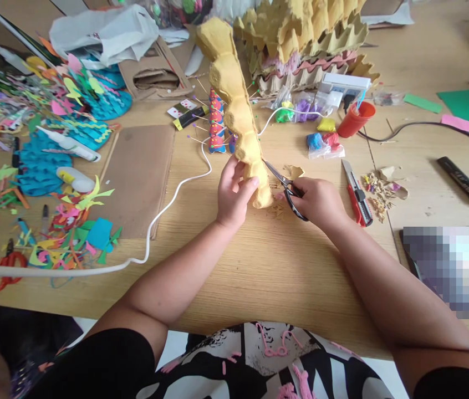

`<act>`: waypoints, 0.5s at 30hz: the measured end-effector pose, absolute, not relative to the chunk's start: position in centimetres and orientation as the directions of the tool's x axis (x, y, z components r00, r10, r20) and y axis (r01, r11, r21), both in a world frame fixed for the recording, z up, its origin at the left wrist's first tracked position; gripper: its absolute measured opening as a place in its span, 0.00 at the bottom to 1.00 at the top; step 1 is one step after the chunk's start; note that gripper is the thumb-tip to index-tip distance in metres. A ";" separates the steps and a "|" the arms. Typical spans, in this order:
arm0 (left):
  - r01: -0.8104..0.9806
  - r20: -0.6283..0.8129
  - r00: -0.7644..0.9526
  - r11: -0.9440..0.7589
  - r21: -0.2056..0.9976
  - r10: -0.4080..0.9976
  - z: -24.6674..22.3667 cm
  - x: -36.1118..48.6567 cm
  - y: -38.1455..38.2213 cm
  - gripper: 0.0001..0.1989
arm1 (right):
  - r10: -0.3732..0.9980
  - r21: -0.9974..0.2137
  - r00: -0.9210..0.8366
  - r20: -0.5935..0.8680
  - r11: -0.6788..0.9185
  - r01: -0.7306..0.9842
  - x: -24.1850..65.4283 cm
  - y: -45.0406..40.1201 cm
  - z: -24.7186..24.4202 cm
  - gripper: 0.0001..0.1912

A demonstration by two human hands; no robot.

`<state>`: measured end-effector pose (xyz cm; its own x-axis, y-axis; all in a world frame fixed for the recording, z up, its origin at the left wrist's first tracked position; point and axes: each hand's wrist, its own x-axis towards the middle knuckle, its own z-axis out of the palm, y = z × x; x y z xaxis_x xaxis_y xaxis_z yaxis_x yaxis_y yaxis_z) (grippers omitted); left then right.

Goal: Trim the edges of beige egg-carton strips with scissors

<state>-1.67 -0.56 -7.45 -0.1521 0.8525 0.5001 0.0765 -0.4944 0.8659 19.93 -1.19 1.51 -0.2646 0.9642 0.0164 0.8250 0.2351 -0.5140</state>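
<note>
A long yellow strip of egg carton (240, 119) stands tilted over the table, its lower end gripped by my left hand (234, 194) with the thumb on its front. Dark-handled scissors (286, 188) are in my right hand (317, 202), their blades pointing up and left to the strip's right edge. Yellow scraps (295, 171) lie behind the scissors and below the blades. Behind the strip stands a red and blue decorated piece (217, 122) with pins sticking out of it.
Stacked egg trays (313, 39) rise at the back. A red cup (356, 119), a box cutter (357, 194) and a pixelated flat object (444, 266) are on the right. Cardboard (134, 177), a white cable (176, 191), paper scraps and red scissors (6, 266) lie left.
</note>
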 end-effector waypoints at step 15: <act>-0.162 0.374 -0.196 -0.406 0.899 0.906 -5.8 -0.9 -1.2 0.36 | 0.964 -0.367 -0.264 0.020 0.253 0.895 20.3 -0.9 0.7 0.30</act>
<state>-0.91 -1.19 -5.76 -0.1961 0.9064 0.3741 -0.1617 -0.4061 0.8994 20.26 -0.91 0.66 -0.2640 0.9643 0.0198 0.8953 0.2526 -0.3668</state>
